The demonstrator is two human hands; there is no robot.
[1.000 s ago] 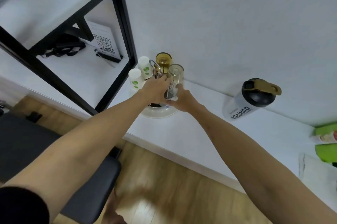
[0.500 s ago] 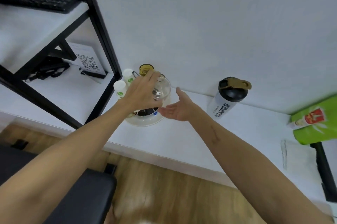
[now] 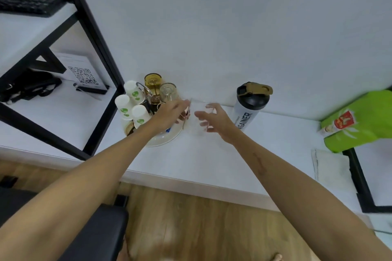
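A clear, straight-sided drinking glass [image 3: 198,118] sits between the two hands, over the white counter [image 3: 203,161] and just to the right of the round cream tray [image 3: 163,140]; it is so transparent and blurred that I cannot tell whether its base rests on the counter. The left hand [image 3: 170,114] reaches across the tray with its fingers stretched towards the glass's left wall, the fingertips at or against it, though a firm grip cannot be made out. The right hand [image 3: 215,120] cups the glass from the other side, with its fingers half curled round the wall and the thumb above. On the tray stand three upturned white paper cups with green prints [image 3: 129,102], an upturned amber glass tumbler [image 3: 153,83] and an upturned clear tumbler [image 3: 168,93], grouped round a thin metal rack. A white shaker bottle with a black lid and tan flip cap [image 3: 247,112] stands near the right hand, against the wall. Farther right lies a bright green pouch [image 3: 360,122], and a black metal shelf frame [image 3: 95,44] rises to the left of the tray.
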